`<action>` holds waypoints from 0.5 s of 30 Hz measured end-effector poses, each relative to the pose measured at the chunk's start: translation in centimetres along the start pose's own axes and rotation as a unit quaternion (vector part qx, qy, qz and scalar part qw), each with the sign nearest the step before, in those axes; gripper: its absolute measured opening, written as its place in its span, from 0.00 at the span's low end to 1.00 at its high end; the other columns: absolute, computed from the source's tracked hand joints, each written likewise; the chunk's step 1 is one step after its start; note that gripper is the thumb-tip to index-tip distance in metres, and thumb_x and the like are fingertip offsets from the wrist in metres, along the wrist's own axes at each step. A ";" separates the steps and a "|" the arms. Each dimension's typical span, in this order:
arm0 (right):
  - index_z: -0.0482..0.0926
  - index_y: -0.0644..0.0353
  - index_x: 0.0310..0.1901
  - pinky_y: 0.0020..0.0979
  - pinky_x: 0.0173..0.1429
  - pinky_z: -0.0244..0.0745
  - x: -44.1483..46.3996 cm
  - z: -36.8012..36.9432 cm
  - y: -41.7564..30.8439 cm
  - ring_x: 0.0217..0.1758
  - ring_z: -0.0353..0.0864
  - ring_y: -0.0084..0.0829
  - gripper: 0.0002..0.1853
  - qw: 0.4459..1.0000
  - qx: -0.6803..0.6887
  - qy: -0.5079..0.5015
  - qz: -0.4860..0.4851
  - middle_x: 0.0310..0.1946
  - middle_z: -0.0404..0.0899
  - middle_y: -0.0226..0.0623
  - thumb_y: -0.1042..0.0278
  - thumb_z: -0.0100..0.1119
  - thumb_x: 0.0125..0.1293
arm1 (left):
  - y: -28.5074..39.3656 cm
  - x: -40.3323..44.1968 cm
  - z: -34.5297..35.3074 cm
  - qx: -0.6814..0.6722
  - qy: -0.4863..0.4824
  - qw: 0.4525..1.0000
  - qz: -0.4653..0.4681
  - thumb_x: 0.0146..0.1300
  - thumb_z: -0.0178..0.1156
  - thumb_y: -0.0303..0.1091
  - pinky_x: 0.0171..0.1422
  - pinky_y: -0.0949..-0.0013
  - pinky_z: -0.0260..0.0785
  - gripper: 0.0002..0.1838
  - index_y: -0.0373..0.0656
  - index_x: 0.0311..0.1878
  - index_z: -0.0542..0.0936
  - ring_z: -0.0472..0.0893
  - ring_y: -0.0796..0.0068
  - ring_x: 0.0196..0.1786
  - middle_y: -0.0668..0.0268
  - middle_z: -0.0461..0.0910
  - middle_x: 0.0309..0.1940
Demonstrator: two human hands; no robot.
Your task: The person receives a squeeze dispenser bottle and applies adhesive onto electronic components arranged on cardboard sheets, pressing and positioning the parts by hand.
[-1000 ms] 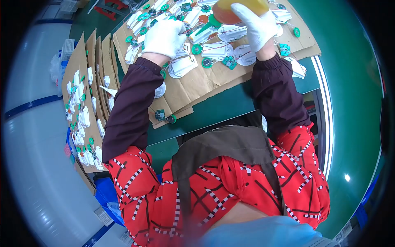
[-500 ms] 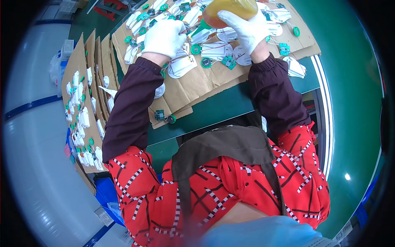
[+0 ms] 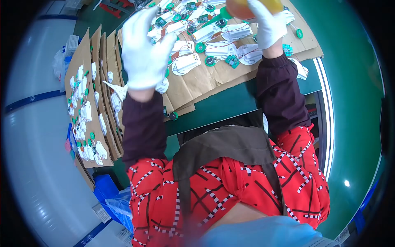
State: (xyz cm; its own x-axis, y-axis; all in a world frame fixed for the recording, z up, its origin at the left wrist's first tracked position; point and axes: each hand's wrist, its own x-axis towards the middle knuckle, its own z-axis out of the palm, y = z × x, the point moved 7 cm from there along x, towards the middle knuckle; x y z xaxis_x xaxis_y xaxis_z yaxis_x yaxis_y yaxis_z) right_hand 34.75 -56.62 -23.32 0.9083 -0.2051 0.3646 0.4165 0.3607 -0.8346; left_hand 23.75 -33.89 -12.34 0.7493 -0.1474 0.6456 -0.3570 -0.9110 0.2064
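Gripping the amber bottle (image 3: pixel 239 10) with right fingers (image 3: pixel 259 11), spreading left fingers (image 3: pixel 165 45); risking stray drips on circuit boards (image 3: pixel 232 61) through careless tilting.

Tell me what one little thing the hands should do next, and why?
Perhaps lower the left hand to steady the white plastic casing near the green nozzle. The left hand is open with nothing visible in it, while the right hand holds the amber bottle, whose nozzle slants toward that casing.
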 end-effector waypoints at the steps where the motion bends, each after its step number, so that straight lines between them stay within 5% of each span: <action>1: 0.75 0.65 0.53 0.27 0.49 0.74 0.5 0.0 0.0 0.44 0.79 0.27 0.21 1.000 0.002 -0.001 0.000 0.42 0.80 0.33 0.70 0.67 0.58 | 0.8 -1.0 -1.0 -0.025 0.008 0.999 -0.035 0.50 0.67 0.34 0.52 0.66 0.72 0.24 0.41 0.52 0.78 0.78 0.63 0.49 0.58 0.74 0.49; 3: 0.74 0.64 0.54 0.28 0.50 0.74 1.3 -0.4 -1.1 0.46 0.78 0.27 0.22 0.977 0.201 0.016 -0.065 0.44 0.80 0.32 0.71 0.67 0.57 | 1.6 -3.9 -1.3 -0.131 0.034 0.985 -0.110 0.48 0.67 0.27 0.47 0.68 0.72 0.20 0.41 0.48 0.80 0.79 0.66 0.45 0.61 0.78 0.43; 7: 0.75 0.62 0.53 0.31 0.51 0.74 0.9 -1.8 -2.0 0.47 0.78 0.29 0.22 0.946 0.323 -0.033 -0.015 0.45 0.80 0.35 0.64 0.64 0.58 | 3.3 -8.0 1.8 -0.168 -0.093 0.969 -0.154 0.48 0.65 0.29 0.49 0.68 0.72 0.16 0.41 0.44 0.81 0.80 0.66 0.44 0.60 0.80 0.42; 9: 0.75 0.61 0.53 0.33 0.52 0.74 0.9 -2.7 -2.8 0.48 0.78 0.30 0.22 0.914 0.401 -0.065 0.016 0.46 0.79 0.36 0.60 0.63 0.59 | 3.8 -9.1 3.5 -0.174 -0.106 0.970 -0.129 0.50 0.63 0.31 0.51 0.61 0.71 0.15 0.41 0.43 0.81 0.79 0.59 0.46 0.59 0.80 0.42; 15: 0.74 0.57 0.53 0.44 0.59 0.72 -1.4 -6.0 -4.5 0.56 0.75 0.40 0.25 0.805 0.578 -0.089 0.099 0.53 0.77 0.42 0.47 0.58 0.62 | 4.5 -7.6 7.6 -0.087 -0.142 0.985 -0.046 0.52 0.61 0.32 0.46 0.59 0.71 0.11 0.42 0.40 0.81 0.79 0.58 0.44 0.60 0.79 0.38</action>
State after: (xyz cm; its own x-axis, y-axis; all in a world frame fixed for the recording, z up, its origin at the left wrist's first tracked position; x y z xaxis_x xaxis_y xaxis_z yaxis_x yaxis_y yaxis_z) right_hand 31.34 -63.43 -22.56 0.9103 0.0571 0.4099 -0.0718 0.9972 0.0204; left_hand 20.72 -39.80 -21.90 0.8998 -0.1925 0.3916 -0.3525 -0.8496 0.3924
